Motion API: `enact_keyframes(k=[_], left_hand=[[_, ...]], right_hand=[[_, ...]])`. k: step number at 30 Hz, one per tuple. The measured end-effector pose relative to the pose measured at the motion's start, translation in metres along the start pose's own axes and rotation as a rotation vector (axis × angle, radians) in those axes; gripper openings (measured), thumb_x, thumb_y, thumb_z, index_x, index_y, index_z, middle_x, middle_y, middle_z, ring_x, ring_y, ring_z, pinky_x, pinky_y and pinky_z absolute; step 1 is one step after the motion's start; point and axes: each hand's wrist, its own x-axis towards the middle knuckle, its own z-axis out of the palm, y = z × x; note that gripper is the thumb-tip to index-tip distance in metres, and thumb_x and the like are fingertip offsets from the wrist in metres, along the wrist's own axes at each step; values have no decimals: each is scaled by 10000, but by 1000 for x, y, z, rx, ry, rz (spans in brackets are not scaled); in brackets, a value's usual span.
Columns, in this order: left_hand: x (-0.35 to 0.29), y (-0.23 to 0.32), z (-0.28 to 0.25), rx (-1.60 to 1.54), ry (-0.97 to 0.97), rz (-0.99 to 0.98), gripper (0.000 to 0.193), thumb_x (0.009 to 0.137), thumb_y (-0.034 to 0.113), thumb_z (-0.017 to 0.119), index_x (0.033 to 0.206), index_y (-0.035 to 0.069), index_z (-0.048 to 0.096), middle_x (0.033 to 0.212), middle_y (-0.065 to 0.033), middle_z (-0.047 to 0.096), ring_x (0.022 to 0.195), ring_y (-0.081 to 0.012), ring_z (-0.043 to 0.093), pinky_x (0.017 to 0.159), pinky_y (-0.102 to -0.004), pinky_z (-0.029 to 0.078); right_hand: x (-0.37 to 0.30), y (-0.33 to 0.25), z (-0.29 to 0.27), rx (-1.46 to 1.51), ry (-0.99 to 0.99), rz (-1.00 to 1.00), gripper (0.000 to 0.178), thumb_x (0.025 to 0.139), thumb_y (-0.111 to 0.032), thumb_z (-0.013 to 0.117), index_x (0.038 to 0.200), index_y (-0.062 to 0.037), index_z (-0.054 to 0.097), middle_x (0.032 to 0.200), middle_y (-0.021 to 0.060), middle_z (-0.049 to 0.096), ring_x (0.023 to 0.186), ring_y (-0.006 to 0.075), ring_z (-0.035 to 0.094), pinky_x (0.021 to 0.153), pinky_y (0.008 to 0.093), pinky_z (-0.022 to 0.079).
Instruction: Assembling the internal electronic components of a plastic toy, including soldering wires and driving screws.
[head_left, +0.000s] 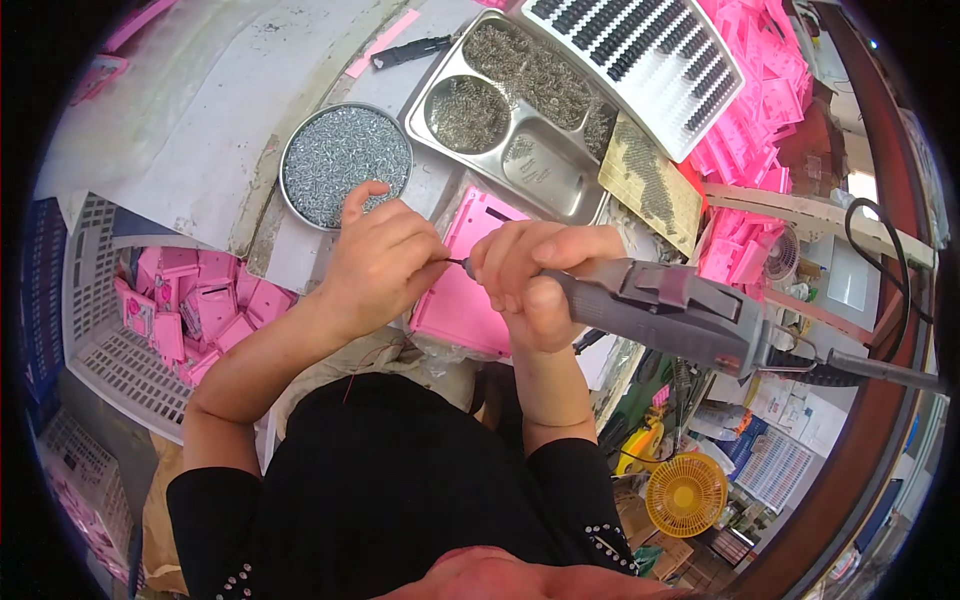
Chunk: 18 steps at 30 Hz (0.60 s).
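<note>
1. Left hand [385,262]: fingers bunched at the tip of the driver bit [456,261]; whether a screw or the bit itself is pinched cannot be told. One finger is extended toward the screw bowl.
2. Right hand [535,275]: fingers wrapped around the front end of a grey electric screwdriver [665,315]; tool is held tilted, bit pointed at the left fingertips. Cord [885,372] is run off to the right.
3. Pink plastic panel [462,318]: laid on the surface [225,125] under both hands, partly covered by them. Contact between bit and panel cannot be confirmed.
4. Round screw bowl [345,160]: filled with silvery screws, placed just beyond the left hand.
5. Steel compartment tray [550,175]: set beyond the panel, small metal springs [535,75] heaped in it. White tray [690,125] with rows of black parts is rested over its far right corner.
6. Pink parts are piled at far right [755,100]; more are held in a white plastic crate [95,300], lower left.
</note>
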Motion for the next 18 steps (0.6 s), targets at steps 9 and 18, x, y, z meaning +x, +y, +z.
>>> enact_keyframes(k=[9, 18], left_hand=[[4, -51, -38, 446, -52, -192, 165, 784, 173, 768, 917, 144, 676, 1025, 9, 606, 1090, -222, 560, 1029, -490, 321], [3, -58, -29, 448, -72, -124, 101, 824, 161, 738, 882, 125, 665, 989, -12, 604, 1033, -224, 561, 1008, -481, 335]], right_hand=[[-37, 3, 3, -19, -22, 110, 266, 951, -150, 717, 1076, -70, 495, 656, 59, 538, 543, 167, 504, 523, 347, 443], [-41, 19, -1, -264, -245, 36, 221, 882, 80, 661, 1005, -42, 523, 710, 92, 580, 598, 205, 583, 581, 374, 513]])
